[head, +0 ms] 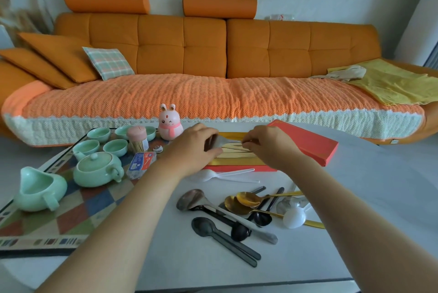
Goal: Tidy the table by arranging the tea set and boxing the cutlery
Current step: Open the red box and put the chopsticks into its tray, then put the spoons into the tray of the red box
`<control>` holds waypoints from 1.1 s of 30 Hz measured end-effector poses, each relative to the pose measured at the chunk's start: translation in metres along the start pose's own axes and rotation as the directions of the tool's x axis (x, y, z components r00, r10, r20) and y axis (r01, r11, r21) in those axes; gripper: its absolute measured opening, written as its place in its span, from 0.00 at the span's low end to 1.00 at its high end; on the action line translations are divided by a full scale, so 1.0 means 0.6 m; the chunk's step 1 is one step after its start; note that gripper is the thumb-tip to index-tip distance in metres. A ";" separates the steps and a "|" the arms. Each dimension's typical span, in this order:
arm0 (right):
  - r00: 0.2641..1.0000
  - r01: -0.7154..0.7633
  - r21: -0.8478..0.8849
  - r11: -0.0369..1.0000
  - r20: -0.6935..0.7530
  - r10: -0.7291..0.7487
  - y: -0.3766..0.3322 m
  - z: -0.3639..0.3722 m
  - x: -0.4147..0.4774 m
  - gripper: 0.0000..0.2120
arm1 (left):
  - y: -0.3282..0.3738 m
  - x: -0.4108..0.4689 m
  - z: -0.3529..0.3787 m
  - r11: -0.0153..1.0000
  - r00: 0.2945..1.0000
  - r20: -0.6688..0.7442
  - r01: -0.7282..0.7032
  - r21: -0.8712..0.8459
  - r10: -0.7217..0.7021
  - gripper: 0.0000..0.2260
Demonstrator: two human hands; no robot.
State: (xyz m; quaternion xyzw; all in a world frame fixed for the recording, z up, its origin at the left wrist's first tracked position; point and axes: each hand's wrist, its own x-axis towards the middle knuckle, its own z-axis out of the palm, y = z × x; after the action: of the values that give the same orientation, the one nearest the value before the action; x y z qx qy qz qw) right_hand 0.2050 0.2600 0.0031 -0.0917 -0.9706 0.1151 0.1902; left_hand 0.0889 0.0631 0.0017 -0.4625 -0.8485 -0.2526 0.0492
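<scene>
The open red box with gold lining (237, 162) lies at the far side of the white table (355, 197), its red lid (308, 144) beside it. The left hand (189, 148) curls round a silvery flat piece (214, 142) at the box's left end (what it is stays unclear), while the right hand (267, 145) pinches the slim gold cutlery (234, 149) lying inside. Loose spoons (237, 207) lie nearer, the pale green ceramic tea set (97, 170) to the left.
</scene>
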 end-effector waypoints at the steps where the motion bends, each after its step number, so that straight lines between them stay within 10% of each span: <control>1: 1.000 -0.023 -0.018 1.000 -0.005 0.023 0.002 0.006 0.007 0.08 | -0.006 0.004 0.007 1.000 1.000 -0.013 -0.006 0.023 0.006 0.22; 11: 0.975 -0.194 -0.088 0.977 0.094 0.202 0.013 0.058 0.060 0.08 | -0.034 0.022 0.068 0.996 0.990 0.143 -0.005 0.088 -0.008 0.23; 25: 0.990 -0.088 -0.032 0.996 0.107 0.091 0.005 0.067 0.042 0.14 | -0.034 0.015 0.068 0.990 0.978 0.206 0.002 0.144 -0.032 0.26; 33: 0.935 -0.100 0.036 0.994 0.345 0.082 0.001 0.051 -0.002 0.23 | -0.018 -0.003 0.053 0.990 0.987 0.157 -0.040 0.136 0.019 0.26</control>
State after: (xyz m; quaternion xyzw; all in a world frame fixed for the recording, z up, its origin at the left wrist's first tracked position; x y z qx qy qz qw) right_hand 0.1941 0.2545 -0.0253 -0.1099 -0.9803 0.1635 0.0152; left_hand 0.0859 0.0724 -0.0308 -0.4888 -0.8583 -0.1552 0.0186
